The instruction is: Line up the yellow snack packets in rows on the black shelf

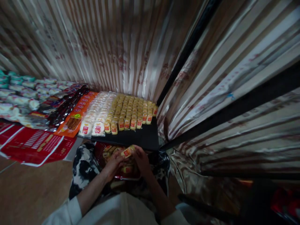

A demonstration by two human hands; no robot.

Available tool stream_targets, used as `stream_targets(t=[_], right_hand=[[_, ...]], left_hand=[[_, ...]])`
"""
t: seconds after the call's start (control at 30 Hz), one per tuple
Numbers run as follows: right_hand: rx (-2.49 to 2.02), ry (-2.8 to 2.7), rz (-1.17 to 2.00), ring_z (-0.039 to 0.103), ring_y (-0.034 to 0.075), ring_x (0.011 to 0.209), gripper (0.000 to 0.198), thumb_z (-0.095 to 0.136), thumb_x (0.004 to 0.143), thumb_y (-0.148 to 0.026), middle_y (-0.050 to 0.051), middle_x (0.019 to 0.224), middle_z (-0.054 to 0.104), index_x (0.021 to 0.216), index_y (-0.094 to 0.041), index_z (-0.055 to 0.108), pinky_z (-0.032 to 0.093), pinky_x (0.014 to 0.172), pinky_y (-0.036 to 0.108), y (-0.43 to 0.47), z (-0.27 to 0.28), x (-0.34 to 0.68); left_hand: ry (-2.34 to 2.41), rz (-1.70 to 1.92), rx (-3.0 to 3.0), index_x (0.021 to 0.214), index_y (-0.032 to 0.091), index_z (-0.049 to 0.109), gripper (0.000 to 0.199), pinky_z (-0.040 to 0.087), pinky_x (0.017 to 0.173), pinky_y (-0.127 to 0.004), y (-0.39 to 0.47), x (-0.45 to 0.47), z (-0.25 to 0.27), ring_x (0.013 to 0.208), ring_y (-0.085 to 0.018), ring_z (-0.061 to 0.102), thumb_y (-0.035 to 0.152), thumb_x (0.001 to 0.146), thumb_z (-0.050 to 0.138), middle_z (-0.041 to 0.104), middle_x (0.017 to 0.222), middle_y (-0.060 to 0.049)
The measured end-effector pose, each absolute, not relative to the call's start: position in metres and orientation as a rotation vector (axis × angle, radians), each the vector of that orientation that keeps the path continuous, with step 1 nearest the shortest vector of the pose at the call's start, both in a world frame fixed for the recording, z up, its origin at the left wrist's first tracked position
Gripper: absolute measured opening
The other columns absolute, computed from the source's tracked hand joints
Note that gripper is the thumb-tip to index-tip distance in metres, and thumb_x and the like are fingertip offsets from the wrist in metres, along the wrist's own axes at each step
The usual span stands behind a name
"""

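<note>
Between my two hands is a small yellow wrapped snack (127,152) with a red label. My left hand (115,163) grips its left end, and my right hand (140,156) has its fingers closed on the right end. Beneath them, a red bag (99,152) rests on my lap with several more yellow wrapped snacks (127,169) inside. Just beyond my hands is a black table (142,139), where yellow snacks (127,112) of the same look stand in tight rows, labels facing me along the front.
Left of the rows lie white round wrapped snacks (97,127), an orange packet (72,122), dark red packets (65,109) and white wrapped pieces (23,93). A red printed sheet (35,145) hangs off the front edge. Striped curtain (105,47) and black bars (225,109) close in behind and right.
</note>
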State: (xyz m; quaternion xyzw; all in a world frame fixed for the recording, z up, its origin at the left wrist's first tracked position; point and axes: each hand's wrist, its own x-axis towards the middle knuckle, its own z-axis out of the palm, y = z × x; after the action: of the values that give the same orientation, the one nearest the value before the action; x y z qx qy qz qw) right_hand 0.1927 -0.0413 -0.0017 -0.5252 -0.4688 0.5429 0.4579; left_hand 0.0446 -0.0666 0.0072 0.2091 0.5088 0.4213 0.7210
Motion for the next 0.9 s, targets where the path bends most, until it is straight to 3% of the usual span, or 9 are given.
stream_targets(t=[0.13, 0.27, 0.53, 0.67, 0.8, 0.9], right_hand=[[-1.323, -1.259, 1.261, 0.064, 0.021, 0.088, 0.035, 0.056, 0.076, -0.046, 0.006, 0.097, 0.069, 0.099, -0.021, 0.063, 0.052, 0.079, 0.034, -0.036, 0.004, 0.201], [-1.278, -1.453, 1.163, 0.063, 0.019, 0.089, 0.030, 0.055, 0.079, -0.038, 0.005, 0.099, 0.068, 0.101, -0.021, 0.064, 0.051, 0.079, 0.029, -0.026, 0.015, 0.213], [-1.172, -1.318, 1.156, 0.063, 0.019, 0.092, 0.036, 0.054, 0.081, -0.035, 0.008, 0.104, 0.066, 0.113, -0.019, 0.055, 0.051, 0.082, 0.032, 0.002, 0.019, 0.218], [-1.306, -1.126, 0.880, 0.057, 0.021, 0.105, 0.039, 0.039, 0.087, -0.038, 0.013, 0.115, 0.059, 0.116, -0.015, 0.053, 0.048, 0.088, 0.037, 0.026, 0.012, 0.225], [-1.472, -1.280, 0.480, 0.042, 0.022, 0.122, 0.042, 0.034, 0.085, -0.028, 0.015, 0.130, 0.048, 0.121, -0.012, 0.050, 0.033, 0.103, 0.043, 0.065, 0.000, 0.237], [-1.576, -1.381, 0.325, 0.033, 0.024, 0.128, 0.047, 0.032, 0.083, -0.021, 0.016, 0.137, 0.040, 0.126, -0.010, 0.046, 0.031, 0.104, 0.046, 0.094, -0.016, 0.242]], left_hand=[[1.241, 0.685, 1.022, 0.091, 0.018, 0.060, 0.024, 0.048, 0.066, -0.025, -0.054, 0.042, 0.010, 0.075, -0.016, 0.063, 0.030, 0.070, 0.061, 0.067, 0.081, -0.002], [1.404, 0.604, 1.578, 0.104, 0.020, 0.060, 0.035, 0.045, 0.080, -0.028, -0.030, 0.040, 0.031, 0.088, -0.018, 0.059, 0.032, 0.071, 0.059, 0.065, 0.098, -0.004], [1.349, 0.673, 1.707, 0.113, 0.018, 0.054, 0.040, 0.046, 0.071, -0.025, 0.014, 0.068, 0.064, 0.075, -0.014, 0.057, 0.032, 0.077, 0.052, 0.063, 0.091, -0.004], [1.397, 0.736, 1.739, 0.109, 0.017, 0.056, 0.036, 0.045, 0.065, -0.024, 0.045, 0.079, 0.081, 0.066, -0.012, 0.054, 0.028, 0.075, 0.053, 0.061, 0.084, -0.001], [1.471, 0.840, 1.783, 0.108, 0.016, 0.056, 0.034, 0.044, 0.066, -0.024, 0.082, 0.089, 0.094, 0.067, -0.012, 0.054, 0.023, 0.075, 0.054, 0.061, 0.080, 0.000], [1.528, 0.852, 1.789, 0.108, 0.016, 0.055, 0.034, 0.044, 0.065, -0.023, 0.107, 0.102, 0.101, 0.067, -0.011, 0.055, 0.022, 0.074, 0.056, 0.062, 0.081, -0.001]])
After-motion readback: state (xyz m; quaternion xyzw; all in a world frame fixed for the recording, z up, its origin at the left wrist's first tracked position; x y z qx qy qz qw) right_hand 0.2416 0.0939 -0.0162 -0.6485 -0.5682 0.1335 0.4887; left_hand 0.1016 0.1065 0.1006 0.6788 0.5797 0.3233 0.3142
